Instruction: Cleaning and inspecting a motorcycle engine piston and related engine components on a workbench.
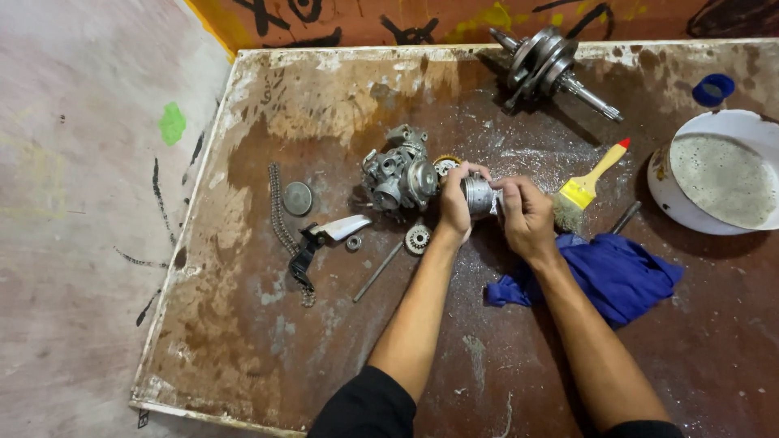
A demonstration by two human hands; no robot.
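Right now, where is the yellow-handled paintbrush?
In the head view, the paintbrush lies right of the right hand, just above the blue rag.

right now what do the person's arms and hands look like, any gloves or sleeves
Both the left hand and the right hand are bare, with no gloves, rings or watch showing. The forearms are uncovered. Black sleeves are pushed up near the elbows on both arms, at the lower edge of the view.

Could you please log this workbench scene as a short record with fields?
Surface: stained brown table
Left hand: grips the metal piston
Right hand: on the piston's other side
Left of hands: engine casting, small gear, chain
Right of hands: yellow brush, blue rag, white bowl
Far edge: crankshaft
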